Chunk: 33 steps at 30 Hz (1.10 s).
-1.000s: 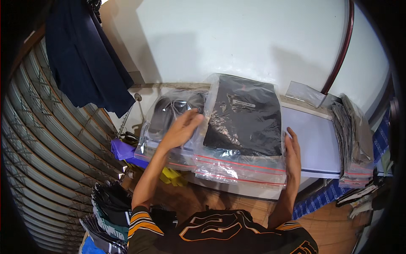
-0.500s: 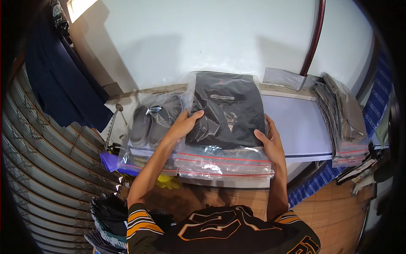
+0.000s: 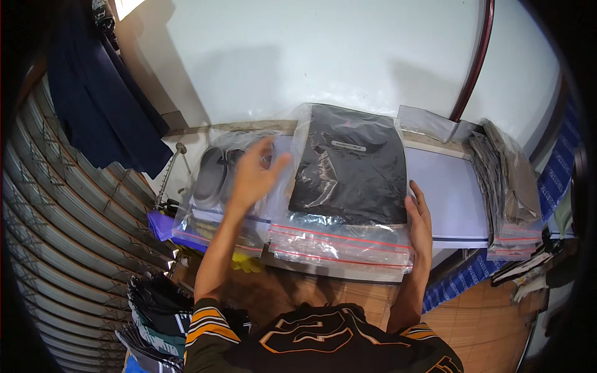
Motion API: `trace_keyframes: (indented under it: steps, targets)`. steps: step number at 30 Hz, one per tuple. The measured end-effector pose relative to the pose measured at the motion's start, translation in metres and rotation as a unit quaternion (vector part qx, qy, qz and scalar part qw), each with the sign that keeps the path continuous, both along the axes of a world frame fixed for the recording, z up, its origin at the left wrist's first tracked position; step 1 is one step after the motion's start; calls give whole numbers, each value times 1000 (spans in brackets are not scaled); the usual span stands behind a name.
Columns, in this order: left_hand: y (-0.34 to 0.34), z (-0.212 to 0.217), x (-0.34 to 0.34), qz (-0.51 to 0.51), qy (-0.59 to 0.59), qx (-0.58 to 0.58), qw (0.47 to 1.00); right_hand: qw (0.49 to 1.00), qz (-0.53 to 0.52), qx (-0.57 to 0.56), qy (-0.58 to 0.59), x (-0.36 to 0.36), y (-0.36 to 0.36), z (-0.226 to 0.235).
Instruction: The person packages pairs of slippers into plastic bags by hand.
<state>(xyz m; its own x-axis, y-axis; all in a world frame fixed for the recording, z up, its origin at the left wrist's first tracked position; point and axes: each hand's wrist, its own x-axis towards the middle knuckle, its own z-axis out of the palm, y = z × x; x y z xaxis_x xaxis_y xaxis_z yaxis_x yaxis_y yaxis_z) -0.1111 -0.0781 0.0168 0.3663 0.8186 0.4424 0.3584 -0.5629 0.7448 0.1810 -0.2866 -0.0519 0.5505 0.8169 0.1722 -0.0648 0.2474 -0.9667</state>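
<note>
One grip (image 3: 254, 179), left, now off garment (image 3: 360, 168)

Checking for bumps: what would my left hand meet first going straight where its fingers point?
Likely the plain white wall; depth is unclear, so your left hand might first brush the clear plastic bag of grey slippers.

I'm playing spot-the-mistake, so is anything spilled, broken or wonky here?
Nothing stands out. The black garment lies folded in its clear bag beside the right hand; grey shoes sit bagged by the left hand.
</note>
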Motion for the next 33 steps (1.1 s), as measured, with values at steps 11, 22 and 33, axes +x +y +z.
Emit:
trace_keyframes:
  steps: [11, 22, 33]
  targets:
    - [29, -38, -95, 328, 263, -35, 907, 998, -56, 19, -8, -7, -37, 12]
    - [44, -45, -57, 333, 270, -8, 903, 992, 2, 116, -53, 20, -85, 19]
    - [-192, -142, -24, 475, -150, 165, 851, 899, 430, -40, -71, 46, -146, -38]
